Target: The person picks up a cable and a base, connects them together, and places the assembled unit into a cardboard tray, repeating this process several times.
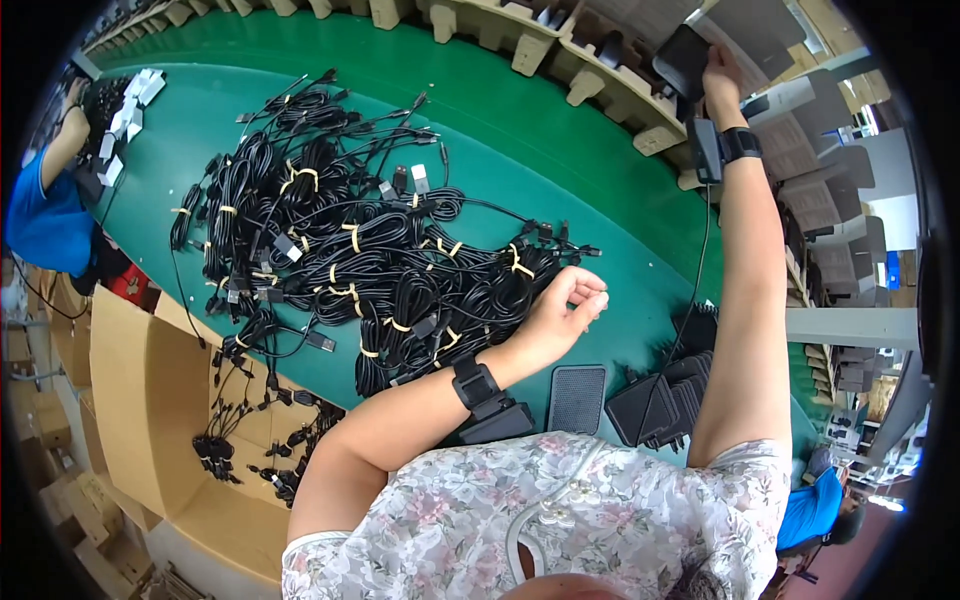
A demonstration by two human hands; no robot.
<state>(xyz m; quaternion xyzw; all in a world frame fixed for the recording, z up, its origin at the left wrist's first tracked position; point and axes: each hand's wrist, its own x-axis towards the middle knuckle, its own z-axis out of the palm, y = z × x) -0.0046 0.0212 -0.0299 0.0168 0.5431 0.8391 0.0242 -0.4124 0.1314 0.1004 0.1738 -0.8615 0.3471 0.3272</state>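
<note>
My right hand [722, 82], stretched out to the far right, grips a flat black square device [683, 60] by its edge above the pulp trays. My left hand [562, 318] is near the right end of a heap of bundled black cables [380, 250]. Its fingers are curled in toward the thumb, with nothing visible between them. Pale ties hold the cable bundles, and several silver plugs stick out. Close to my body lie a black rectangular piece with a mesh face [577, 400] and a cluster of flat black devices [665, 400].
Moulded pulp trays [520, 50] line the far edge of the green table [640, 270]. An open cardboard box [140, 400] with more cables stands at the lower left. A person in blue [50, 210] works at the far left beside white boxes [130, 115]. Another person [815, 505] is at lower right.
</note>
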